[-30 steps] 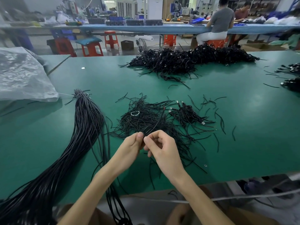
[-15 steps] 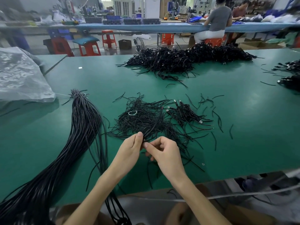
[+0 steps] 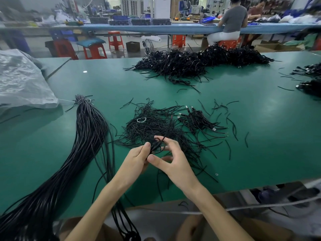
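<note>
Item in hand: one short black wire, bent into a small loop and being held just above the near side of the green table, over the front edge of a loose pile of short wires. The left hand is pinching the wire between its thumb and curled fingers. The right hand is gripping the same loop from the other side, with its forefinger hooking over the top and its thumb reaching under towards the left hand. The two hands are touching at the fingertips. A small white ring is lying on top of the pile. Just to the pile's right, a cluster of plug-ended cables is fanning out, with stray wire pieces scattering around it. To the left, a thick bundle of long black cables is running from a tied end near mid-table down past the near edge. A crumpled plastic sheet is covering the far left corner. A large heap of black cables is sitting along the far edge, well apart from the hands. Beyond the table, a seated person is working at a long blue bench, with red stools standing on the floor.
</note>
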{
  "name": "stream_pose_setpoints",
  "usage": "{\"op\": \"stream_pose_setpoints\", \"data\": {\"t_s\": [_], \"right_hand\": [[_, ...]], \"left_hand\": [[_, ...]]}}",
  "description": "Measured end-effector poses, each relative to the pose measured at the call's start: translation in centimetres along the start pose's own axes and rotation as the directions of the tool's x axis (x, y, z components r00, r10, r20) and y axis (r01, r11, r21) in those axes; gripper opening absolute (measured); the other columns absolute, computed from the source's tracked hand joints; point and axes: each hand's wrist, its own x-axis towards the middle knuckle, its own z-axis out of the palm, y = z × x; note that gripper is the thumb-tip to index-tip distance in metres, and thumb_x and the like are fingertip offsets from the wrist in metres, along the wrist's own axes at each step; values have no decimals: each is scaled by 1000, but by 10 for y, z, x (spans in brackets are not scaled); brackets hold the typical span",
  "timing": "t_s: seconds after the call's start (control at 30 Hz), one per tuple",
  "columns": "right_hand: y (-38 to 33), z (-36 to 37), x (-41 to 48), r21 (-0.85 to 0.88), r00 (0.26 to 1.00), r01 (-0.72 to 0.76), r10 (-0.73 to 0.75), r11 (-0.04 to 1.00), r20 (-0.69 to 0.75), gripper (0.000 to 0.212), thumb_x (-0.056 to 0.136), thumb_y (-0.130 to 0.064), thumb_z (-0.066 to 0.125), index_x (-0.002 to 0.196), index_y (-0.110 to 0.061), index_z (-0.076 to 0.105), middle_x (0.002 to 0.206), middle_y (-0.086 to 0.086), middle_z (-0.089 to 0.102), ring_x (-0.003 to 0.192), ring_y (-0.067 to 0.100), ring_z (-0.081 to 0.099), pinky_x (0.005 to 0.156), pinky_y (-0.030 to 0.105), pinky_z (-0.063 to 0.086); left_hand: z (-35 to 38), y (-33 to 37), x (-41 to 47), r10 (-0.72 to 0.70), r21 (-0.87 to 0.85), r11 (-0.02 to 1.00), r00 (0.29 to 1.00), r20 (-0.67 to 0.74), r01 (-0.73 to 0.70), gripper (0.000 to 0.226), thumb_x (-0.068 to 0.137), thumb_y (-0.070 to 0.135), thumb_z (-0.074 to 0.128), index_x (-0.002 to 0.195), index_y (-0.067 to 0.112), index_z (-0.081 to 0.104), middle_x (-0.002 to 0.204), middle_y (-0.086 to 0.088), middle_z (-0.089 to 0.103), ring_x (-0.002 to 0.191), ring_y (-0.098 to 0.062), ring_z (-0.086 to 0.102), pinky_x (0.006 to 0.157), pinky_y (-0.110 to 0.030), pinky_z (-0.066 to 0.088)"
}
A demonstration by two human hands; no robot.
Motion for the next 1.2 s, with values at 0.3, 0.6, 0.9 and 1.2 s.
{"op": "stream_pose_setpoints", "data": {"t_s": [0.3,0.6,0.9,1.2], "right_hand": [[8,-8,0,-312,993,103,-117,944,-26,17,89,-37,76,105,-32,72,101,-18,68,105,1,59,91,21,47],[5,-5,-4,-420,972,212,-234,882,-2,21,95,-8,67,81,-13,52,85,-3,62,84,20,62,80,44,54],[-2,-11,-2,-450,935,270,-344,851,-90,31,97,-12,65,76,-16,43,74,-8,50,69,17,49,62,40,44],[-6,-18,-1,-348,962,204,-253,915,-99,24,94,1,62,77,-13,54,72,-7,57,68,11,52,62,16,39]], "left_hand": [[0,-3,-2,-26,57,998,998,56,23,47,106,41,37,72,15,56,54,13,32,48,-8,26,48,-25,23],[8,2,-2,-60,99,993,997,-39,64,61,103,57,31,53,23,33,50,6,27,45,-12,21,45,-26,19],[-11,13,-9,-22,396,918,998,50,1,67,106,51,34,87,-4,69,69,-12,73,57,-25,70,63,-40,54],[-32,30,-21,246,176,936,924,292,-305,41,107,-3,40,142,17,48,95,-6,77,83,-28,74,83,-34,58]]}}
